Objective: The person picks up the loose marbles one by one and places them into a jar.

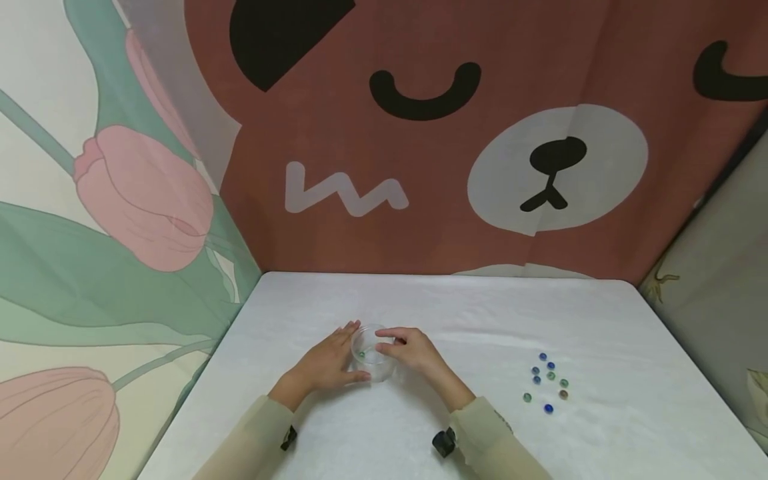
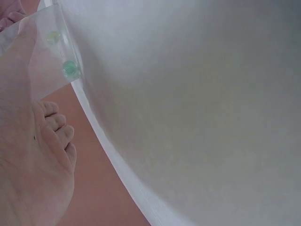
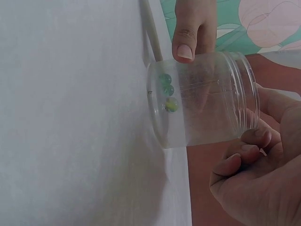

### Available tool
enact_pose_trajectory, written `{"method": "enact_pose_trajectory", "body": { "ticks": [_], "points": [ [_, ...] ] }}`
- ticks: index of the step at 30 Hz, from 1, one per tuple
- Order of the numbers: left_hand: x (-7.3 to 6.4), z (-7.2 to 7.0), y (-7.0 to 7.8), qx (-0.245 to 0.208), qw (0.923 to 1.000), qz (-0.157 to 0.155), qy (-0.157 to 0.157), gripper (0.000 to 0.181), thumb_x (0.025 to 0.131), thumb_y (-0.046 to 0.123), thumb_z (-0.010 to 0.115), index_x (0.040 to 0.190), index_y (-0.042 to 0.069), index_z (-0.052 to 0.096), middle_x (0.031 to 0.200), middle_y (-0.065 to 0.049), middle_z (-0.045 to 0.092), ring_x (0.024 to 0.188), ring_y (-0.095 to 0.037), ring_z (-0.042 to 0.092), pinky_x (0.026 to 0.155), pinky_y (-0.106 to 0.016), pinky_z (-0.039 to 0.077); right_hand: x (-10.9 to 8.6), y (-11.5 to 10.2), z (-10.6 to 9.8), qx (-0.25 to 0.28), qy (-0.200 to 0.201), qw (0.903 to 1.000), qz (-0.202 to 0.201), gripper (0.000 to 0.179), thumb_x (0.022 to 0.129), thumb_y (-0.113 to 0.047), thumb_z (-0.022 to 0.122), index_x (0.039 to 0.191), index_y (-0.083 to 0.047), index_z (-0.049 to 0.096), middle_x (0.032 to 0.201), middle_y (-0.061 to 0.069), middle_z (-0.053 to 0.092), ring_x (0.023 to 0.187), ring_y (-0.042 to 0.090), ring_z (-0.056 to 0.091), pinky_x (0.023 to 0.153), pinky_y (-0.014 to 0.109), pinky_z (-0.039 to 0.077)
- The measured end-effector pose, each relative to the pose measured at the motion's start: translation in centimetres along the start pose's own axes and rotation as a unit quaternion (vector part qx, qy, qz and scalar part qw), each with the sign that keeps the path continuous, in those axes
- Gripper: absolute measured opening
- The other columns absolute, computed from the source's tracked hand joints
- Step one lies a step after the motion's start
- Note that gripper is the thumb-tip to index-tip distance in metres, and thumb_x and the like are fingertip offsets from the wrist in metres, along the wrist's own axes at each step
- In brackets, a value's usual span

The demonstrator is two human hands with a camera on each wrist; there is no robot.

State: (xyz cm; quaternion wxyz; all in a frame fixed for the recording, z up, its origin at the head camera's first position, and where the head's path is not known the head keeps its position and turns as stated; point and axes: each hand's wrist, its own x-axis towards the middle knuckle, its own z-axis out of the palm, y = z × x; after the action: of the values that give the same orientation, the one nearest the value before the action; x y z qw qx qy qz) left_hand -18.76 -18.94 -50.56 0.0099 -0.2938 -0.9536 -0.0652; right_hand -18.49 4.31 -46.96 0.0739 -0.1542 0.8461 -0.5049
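Jar (image 3: 214, 125), clear and upright, stands on the white cloth (image 1: 468, 307) in front of you, between your hands, its long axis vertical and its mouth facing up. Your left hand (image 1: 330, 362) is the one that has it: the thumb lies across the near side and the fingers reach along the far left side, so you hold it in a wide, cupped grasp. Your right hand (image 1: 418, 350) comes in over the rim from the other side, index finger and thumb at the mouth. From the head view you have a gap between those two fingertips and no marble shows in it, so that hand looks released; its other fingers curl loosely.

Inside, you have three marbles (image 3: 171, 104) at the bottom, greenish, one with a yellow streak, lying close together.

Farther out, the loose marbles (image 1: 551, 376) lie well apart from the jar, off to your right: nine of them, blue and green with one brownish. Your right hand is clearly the nearer to them; your left is on the jar's opposite side. Your right forearm (image 1: 451, 387) lies between jar and group. Beyond the table edge, you face a hanging (image 1: 336, 147) printed with a bear.
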Motion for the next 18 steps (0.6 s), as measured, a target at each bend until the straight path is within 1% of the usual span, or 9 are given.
{"method": "enact_pose_trajectory", "body": {
  "ticks": [6, 12, 16, 18],
  "points": [
    [0.0, -0.3, 0.1, -0.009, 0.9999, -0.007, 0.0, 0.105, 0.078, 0.077, 0.043, 0.149, 0.005, 0.015, 0.155, -0.008, 0.017, 0.142, -0.024, 0.019, 0.115, -0.043, 0.023, 0.0, -0.1, -0.1, -0.006, 0.001, 1.0, -0.002, 0.034, 0.083, -0.034, 0.07, 0.114, -0.021, 0.069, 0.06, -0.005, 0.046, 0.056, 0.009, 0.04, 0.048, 0.022, 0.036],
    [0.0, -0.5, 0.3, -0.012, 0.9998, -0.011, -0.008, 0.104, 0.078, 0.075, 0.046, 0.15, 0.006, 0.014, 0.155, -0.009, 0.017, 0.142, -0.025, 0.018, 0.115, -0.043, 0.022, -0.4, -0.2, -0.6, -0.004, -0.009, 0.9999, 0.005, 0.037, 0.084, -0.034, 0.069, 0.119, -0.022, 0.066, 0.061, -0.005, 0.047, 0.056, 0.009, 0.041, 0.049, 0.022, 0.036],
    [0.0, -0.6, 0.3, -0.012, 0.9996, -0.019, -0.017, 0.105, 0.078, 0.076, 0.045, 0.15, 0.007, 0.013, 0.156, -0.007, 0.016, 0.143, -0.023, 0.017, 0.116, -0.04, 0.02, -0.8, -0.2, -1.0, -0.002, -0.011, 0.9999, 0.012, 0.041, 0.083, -0.039, 0.069, 0.121, -0.023, 0.064, 0.064, -0.005, 0.051, 0.057, 0.01, 0.042, 0.049, 0.022, 0.037],
    [0.0, -0.5, 0.3, -0.012, 0.9995, -0.022, -0.019, 0.105, 0.078, 0.076, 0.045, 0.15, 0.008, 0.012, 0.156, -0.006, 0.015, 0.143, -0.022, 0.016, 0.117, -0.039, 0.019, -1.1, -0.2, -1.1, 0.002, -0.008, 0.9999, 0.008, 0.041, 0.082, -0.039, 0.069, 0.12, -0.023, 0.065, 0.066, -0.004, 0.051, 0.058, 0.01, 0.043, 0.049, 0.022, 0.037]
  ]
}}
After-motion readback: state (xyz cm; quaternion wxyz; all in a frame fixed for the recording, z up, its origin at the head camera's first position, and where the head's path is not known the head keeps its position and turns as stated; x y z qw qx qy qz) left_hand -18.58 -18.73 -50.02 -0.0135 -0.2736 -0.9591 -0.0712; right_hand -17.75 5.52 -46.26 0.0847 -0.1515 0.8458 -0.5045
